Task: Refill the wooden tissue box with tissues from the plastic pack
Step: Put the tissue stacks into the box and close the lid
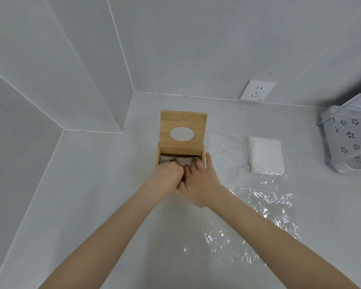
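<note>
The wooden tissue box (pixel 160 152) stands on the white counter with its lid (pixel 183 124) raised upright, an oval hole in it. Tissues (pixel 165 158) lie inside the box. My left hand (pixel 168 176) and my right hand (pixel 200 180) are side by side over the box, fingers reaching down inside onto the tissues, right thumb outside the right wall. Whether the fingers grip the tissues or only press on them is hidden. A second stack of white tissues (pixel 266 154) rests to the right on the flattened clear plastic pack (pixel 265 205).
A white perforated plastic rack (pixel 350 138) stands at the far right edge. A wall socket (pixel 257 90) is behind the box on the right. Tiled walls form a corner at the back left of the counter (pixel 92 184).
</note>
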